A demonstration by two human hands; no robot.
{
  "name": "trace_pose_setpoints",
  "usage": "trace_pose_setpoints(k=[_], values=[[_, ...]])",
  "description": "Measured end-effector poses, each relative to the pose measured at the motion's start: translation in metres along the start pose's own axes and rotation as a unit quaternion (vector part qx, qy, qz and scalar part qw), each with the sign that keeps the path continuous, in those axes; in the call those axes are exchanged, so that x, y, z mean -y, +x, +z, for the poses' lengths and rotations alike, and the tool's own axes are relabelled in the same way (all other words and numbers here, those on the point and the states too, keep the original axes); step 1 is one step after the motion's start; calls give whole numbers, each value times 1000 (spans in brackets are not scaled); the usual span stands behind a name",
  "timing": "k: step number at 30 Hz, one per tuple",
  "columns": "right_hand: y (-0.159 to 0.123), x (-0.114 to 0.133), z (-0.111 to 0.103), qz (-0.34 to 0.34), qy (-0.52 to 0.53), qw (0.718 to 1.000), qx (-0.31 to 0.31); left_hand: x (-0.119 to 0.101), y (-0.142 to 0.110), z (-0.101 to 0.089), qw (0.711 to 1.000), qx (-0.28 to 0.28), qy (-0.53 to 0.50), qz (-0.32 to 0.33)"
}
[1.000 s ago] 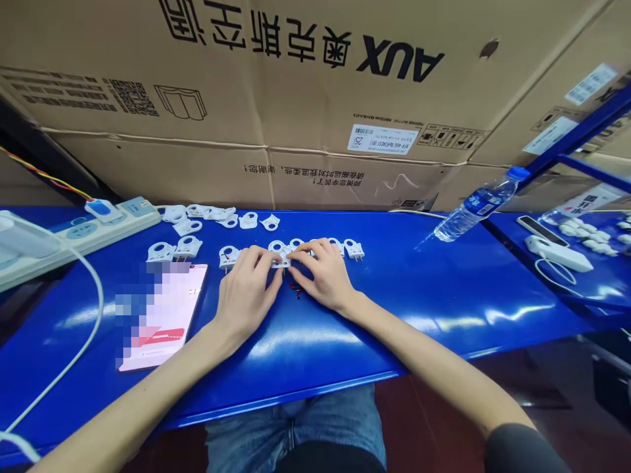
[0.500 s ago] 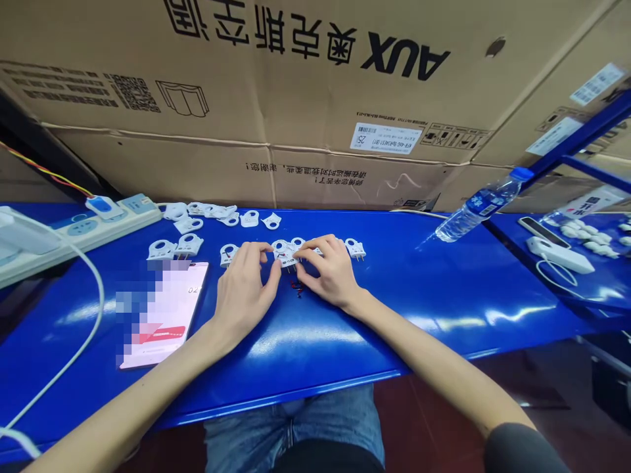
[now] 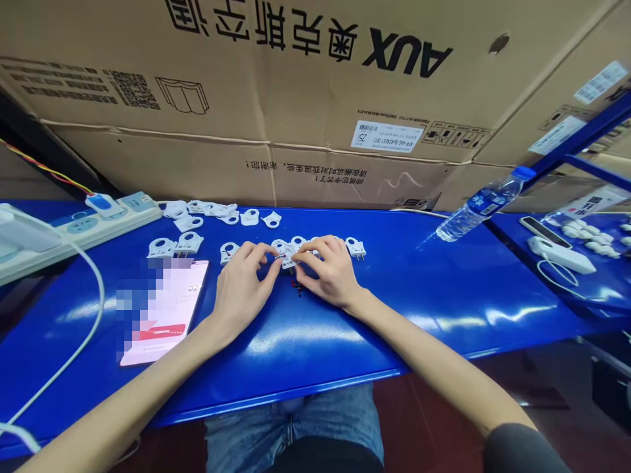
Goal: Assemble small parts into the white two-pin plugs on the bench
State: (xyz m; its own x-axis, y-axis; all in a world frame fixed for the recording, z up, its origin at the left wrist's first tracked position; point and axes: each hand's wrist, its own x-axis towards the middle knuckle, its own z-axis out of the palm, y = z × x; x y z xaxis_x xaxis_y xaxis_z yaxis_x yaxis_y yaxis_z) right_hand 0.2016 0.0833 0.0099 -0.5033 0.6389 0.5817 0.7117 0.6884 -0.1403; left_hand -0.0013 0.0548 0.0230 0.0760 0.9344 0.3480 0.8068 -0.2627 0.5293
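Left of the bottle point(image 3: 486, 205), right hand point(image 3: 330, 272) pinches a white plug point(image 3: 287, 257); left hand point(image 3: 239, 286) meets its edge, grip unclear!

Both hands point(image 3: 240, 284) point(image 3: 329, 272) at a white pronged casing point(image 3: 287, 260) over a blue table point(image 3: 419, 282)
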Motion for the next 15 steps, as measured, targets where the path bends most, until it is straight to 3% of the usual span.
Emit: trace_pose_setpoints(k=[6,11,15], values=[[0,1,-1,-16,-5,1000,-13,-1,1,-1,1000,0,-17,6],[0,1,-2,10,-7,1000,16,-2,2,0,999,-15,-34,10],[1,-3,-1,35,1,999,-8,-5,1,0,997,-18,-64,45]])
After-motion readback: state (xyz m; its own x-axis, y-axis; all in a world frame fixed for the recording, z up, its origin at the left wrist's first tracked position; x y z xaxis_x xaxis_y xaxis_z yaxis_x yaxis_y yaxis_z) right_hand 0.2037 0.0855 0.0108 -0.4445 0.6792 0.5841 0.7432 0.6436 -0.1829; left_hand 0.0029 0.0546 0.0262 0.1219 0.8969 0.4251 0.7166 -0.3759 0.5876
